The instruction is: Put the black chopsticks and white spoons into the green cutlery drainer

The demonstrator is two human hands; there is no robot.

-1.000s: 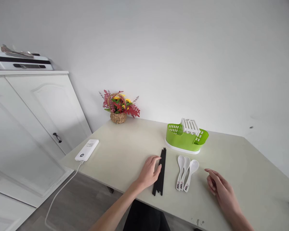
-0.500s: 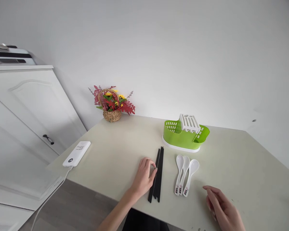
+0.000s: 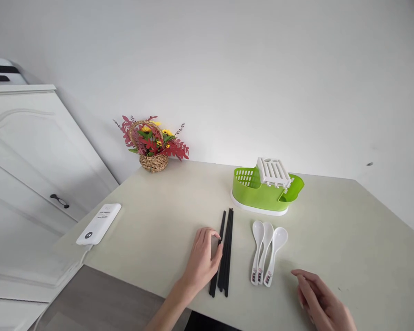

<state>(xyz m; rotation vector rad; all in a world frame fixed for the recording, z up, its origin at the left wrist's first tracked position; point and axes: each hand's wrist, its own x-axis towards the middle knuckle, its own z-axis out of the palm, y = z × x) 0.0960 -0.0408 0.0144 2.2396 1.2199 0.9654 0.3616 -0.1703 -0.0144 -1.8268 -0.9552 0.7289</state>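
Note:
A bundle of black chopsticks (image 3: 226,248) lies on the beige table (image 3: 348,239), pointing away from me. My left hand (image 3: 202,261) rests beside them, thumb and fingers pinching the leftmost chopstick, which sits slightly apart from the rest. Three white spoons (image 3: 266,250) lie side by side to the right of the chopsticks. Behind them stands a green cutlery drainer (image 3: 262,195) with a white slotted insert. My right hand (image 3: 322,301) hovers low at the table's near right with fingers loosely spread, holding nothing.
A white power bank (image 3: 99,223) with a cable lies at the table's left edge. A wicker basket of artificial flowers (image 3: 153,143) stands at the back left against the wall. A white cabinet (image 3: 27,156) stands to the left of the table.
My left hand has drawn one chopstick a little to the left of the bundle. My right hand has dropped back toward me. The view has shifted right.

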